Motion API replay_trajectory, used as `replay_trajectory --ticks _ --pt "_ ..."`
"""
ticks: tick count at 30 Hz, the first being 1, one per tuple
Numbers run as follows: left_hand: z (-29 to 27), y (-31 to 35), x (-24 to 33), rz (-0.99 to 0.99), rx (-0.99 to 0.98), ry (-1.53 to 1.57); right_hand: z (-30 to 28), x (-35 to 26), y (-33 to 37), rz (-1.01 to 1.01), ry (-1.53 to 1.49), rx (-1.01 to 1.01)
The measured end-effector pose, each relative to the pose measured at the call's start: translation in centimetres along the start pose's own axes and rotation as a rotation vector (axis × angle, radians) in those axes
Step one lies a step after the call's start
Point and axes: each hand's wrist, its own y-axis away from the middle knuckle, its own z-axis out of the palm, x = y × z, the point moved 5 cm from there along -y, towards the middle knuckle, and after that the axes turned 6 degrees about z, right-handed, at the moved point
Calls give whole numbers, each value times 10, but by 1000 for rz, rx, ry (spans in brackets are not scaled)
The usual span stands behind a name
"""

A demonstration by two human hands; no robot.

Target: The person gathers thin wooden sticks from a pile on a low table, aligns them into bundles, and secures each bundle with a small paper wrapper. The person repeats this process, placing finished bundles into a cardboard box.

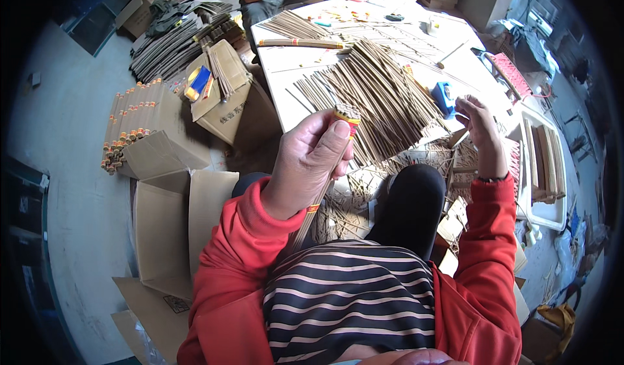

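Note:
My left hand (302,160) grips a bundle of brown incense sticks (347,113) near its top end, thumb pressed against a red and yellow paper band. The bundle slants down toward my lap, and a second band shows below my hand. My right hand (482,123) is raised beside a blue tape dispenser (444,98) at the table's right side. Its fingers are curled together; whether anything small is between them cannot be made out. Between my hands, loose incense sticks (383,98) lie in a wide, fanned heap on the white table (278,69).
Banded bundles (133,121) are stacked at the left beside cardboard boxes (224,115). An open carton (162,228) stands by my left arm. A white tub (556,219) with stick bundles is at the right. Across the table sits another person (263,1). Broken sticks litter the area below the table edge.

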Motion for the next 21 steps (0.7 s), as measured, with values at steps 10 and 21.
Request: replay_trajectory --ticks 10,21 --pt "-4 4 -1 74 2 -83 188 -89 158 -427 62 -752" --pt "-9 7 -2 134 10 -466 204 -87 154 -412 267 -634"
